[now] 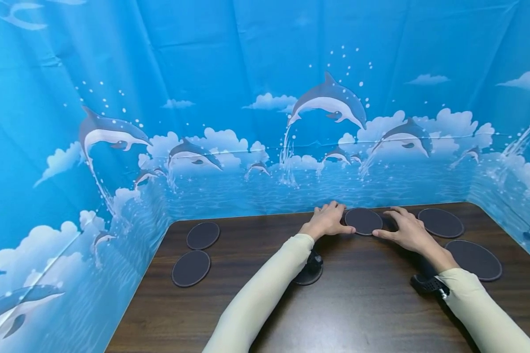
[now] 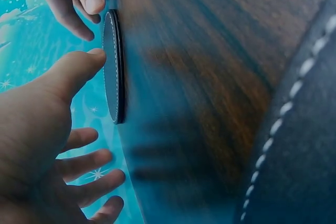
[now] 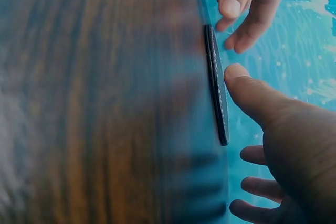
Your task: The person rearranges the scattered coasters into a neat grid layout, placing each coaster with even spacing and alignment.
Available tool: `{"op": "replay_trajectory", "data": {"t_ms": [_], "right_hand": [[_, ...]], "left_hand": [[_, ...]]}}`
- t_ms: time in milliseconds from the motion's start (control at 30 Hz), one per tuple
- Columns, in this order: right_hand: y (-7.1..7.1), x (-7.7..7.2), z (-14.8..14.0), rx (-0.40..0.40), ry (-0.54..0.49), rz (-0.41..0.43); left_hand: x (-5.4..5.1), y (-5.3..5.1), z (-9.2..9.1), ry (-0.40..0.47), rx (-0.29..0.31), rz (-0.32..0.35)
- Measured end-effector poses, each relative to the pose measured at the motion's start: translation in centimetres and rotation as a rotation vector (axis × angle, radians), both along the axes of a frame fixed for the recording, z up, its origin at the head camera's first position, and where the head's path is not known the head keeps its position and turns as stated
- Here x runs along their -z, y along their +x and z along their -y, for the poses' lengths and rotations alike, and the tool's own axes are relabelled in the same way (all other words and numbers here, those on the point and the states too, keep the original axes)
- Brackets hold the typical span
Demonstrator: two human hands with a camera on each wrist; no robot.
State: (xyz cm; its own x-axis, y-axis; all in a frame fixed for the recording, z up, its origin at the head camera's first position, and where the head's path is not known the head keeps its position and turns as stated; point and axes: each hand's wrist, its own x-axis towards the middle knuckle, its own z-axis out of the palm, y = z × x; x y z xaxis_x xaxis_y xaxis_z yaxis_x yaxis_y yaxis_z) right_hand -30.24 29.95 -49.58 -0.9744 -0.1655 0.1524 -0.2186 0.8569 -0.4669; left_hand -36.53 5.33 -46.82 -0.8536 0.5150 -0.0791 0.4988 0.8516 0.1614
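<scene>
A round dark coaster [image 1: 363, 221] with a pale stitched rim lies at the table's far edge, between my two hands. On its left is my left hand [image 1: 327, 221], fingers spread and thumb tip close to the rim. From the right, my right hand [image 1: 407, 232] reaches toward the same coaster with its thumb near the rim. Neither hand grips anything; whether the thumbs touch the coaster I cannot tell. In the right wrist view the coaster [image 3: 216, 87] appears edge-on. Another coaster [image 1: 309, 278] lies partly hidden beneath my left wrist, and its stitched edge fills the right of the left wrist view.
Two coasters [image 1: 203, 236] [image 1: 191, 268] lie on the left of the brown wooden table [image 1: 265, 289]. Two more [image 1: 440, 223] [image 1: 474, 260] lie at the right, the nearer partly behind my right forearm. A blue dolphin-print curtain [image 1: 229, 88] hangs around the table's back and sides.
</scene>
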Motion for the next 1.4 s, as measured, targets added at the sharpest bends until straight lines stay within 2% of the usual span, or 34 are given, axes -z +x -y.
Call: {"op": "replay_trajectory", "data": {"t_ms": [533,867,1100,1400], "right_hand": [[-0.6,0.2,-0.5,0.007,0.018,0.025],[-0.5,0.2,-0.3,-0.013,0.033,0.022],[-0.4,0.0,-0.3,-0.027,0.018,0.034],[-0.7,0.1,-0.5,-0.042,-0.037,0.066]], "left_hand": [[0.4,-0.5,-0.4,-0.064,0.025,-0.037],[-0.1,-0.7,-0.8,-0.05,0.04,-0.001],[0.1,-0.9,-1.0,-0.069,0.044,0.007],[0.2,-1.1,-0.5,-0.01,0.065,0.031]]}}
